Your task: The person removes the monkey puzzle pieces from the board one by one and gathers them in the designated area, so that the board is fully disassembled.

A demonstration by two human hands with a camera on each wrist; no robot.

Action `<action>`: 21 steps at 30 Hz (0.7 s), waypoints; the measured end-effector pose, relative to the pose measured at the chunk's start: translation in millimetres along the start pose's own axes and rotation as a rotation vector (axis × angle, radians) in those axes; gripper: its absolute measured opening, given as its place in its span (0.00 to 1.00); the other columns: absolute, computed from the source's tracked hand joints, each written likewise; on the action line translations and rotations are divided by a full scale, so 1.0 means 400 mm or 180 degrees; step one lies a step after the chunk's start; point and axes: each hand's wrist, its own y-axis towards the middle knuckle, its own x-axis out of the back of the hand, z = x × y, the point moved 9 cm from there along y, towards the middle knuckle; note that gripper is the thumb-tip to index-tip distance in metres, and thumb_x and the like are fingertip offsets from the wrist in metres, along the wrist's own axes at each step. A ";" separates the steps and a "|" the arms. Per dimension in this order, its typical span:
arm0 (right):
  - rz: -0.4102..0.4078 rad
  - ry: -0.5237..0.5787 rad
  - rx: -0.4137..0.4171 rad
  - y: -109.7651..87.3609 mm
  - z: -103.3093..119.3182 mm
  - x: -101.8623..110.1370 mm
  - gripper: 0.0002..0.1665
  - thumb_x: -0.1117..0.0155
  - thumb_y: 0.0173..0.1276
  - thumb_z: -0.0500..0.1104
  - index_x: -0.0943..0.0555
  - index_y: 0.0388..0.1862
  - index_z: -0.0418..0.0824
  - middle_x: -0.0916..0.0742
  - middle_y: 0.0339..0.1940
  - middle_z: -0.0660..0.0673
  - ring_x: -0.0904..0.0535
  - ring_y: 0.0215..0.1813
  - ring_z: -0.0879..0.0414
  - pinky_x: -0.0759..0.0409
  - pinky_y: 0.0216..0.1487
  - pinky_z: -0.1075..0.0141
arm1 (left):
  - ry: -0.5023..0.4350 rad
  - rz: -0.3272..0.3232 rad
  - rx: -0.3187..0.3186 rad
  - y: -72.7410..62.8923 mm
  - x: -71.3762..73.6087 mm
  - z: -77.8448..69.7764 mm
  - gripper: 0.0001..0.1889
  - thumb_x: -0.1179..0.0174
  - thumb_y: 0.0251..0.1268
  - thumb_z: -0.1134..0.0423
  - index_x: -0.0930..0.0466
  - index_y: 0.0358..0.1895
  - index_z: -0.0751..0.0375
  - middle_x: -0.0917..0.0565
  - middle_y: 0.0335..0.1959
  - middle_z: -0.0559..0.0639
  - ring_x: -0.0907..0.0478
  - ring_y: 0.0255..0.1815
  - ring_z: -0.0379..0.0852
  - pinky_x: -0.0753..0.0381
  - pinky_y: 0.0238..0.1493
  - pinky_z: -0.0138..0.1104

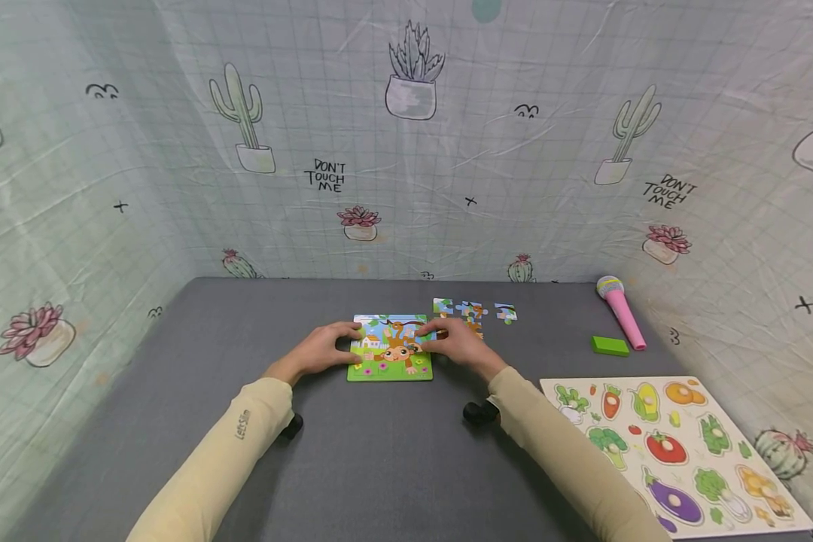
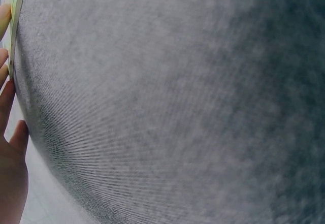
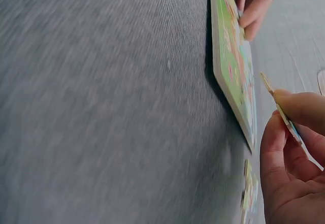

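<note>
A jigsaw board (image 1: 389, 369) with a monkey picture on green grass lies flat on the dark table. My left hand (image 1: 323, 347) rests at its left side, thumb and forefinger spread apart and touching the board. At the opposite side, my right hand (image 1: 457, 341) is over the board's right edge. It pinches a thin jigsaw piece (image 3: 291, 127) between thumb and fingers, tilted and raised off the board in the right wrist view. Several loose jigsaw pieces (image 1: 506, 312) lie behind and beside the right hand, some partly covered by it.
A white vegetable puzzle board (image 1: 640, 470) lies at the front right, partly behind my right sleeve. Beyond it are a green block (image 1: 610, 345) and a pink toy microphone (image 1: 625, 318). A patterned cloth wall (image 1: 420, 165) encloses the table's back and sides.
</note>
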 end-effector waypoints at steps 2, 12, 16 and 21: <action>-0.0042 0.0005 -0.0026 -0.011 -0.012 0.015 0.15 0.34 0.68 0.39 0.16 0.53 0.38 0.20 0.58 0.41 0.21 0.50 0.48 0.21 0.44 0.56 | 0.0004 -0.0002 -0.0007 0.000 -0.001 -0.002 0.27 0.32 0.62 0.53 0.22 0.61 0.63 0.33 0.72 0.57 0.41 0.74 0.60 0.41 0.72 0.55; -0.0288 -0.0036 -0.0472 -0.064 -0.111 0.147 0.15 0.34 0.69 0.43 0.16 0.52 0.40 0.21 0.60 0.38 0.25 0.58 0.43 0.22 0.52 0.53 | 0.0020 -0.0032 -0.0025 0.001 -0.006 -0.005 0.27 0.32 0.62 0.53 0.22 0.61 0.64 0.33 0.72 0.57 0.41 0.74 0.59 0.40 0.71 0.55; -0.0465 -0.0003 -0.0669 -0.089 -0.156 0.208 0.20 0.34 0.68 0.40 0.20 0.57 0.35 0.22 0.57 0.36 0.26 0.53 0.44 0.22 0.49 0.53 | 0.0003 -0.0033 -0.0029 0.000 -0.006 -0.005 0.27 0.32 0.62 0.53 0.22 0.61 0.64 0.33 0.72 0.57 0.41 0.74 0.60 0.41 0.71 0.55; -0.0701 0.0123 -0.0853 -0.121 -0.198 0.259 0.24 0.36 0.68 0.37 0.26 0.62 0.32 0.23 0.48 0.37 0.25 0.45 0.48 0.19 0.47 0.56 | -0.0017 -0.0053 -0.0013 -0.001 -0.005 -0.001 0.27 0.32 0.62 0.53 0.22 0.61 0.63 0.33 0.72 0.57 0.41 0.74 0.60 0.41 0.71 0.55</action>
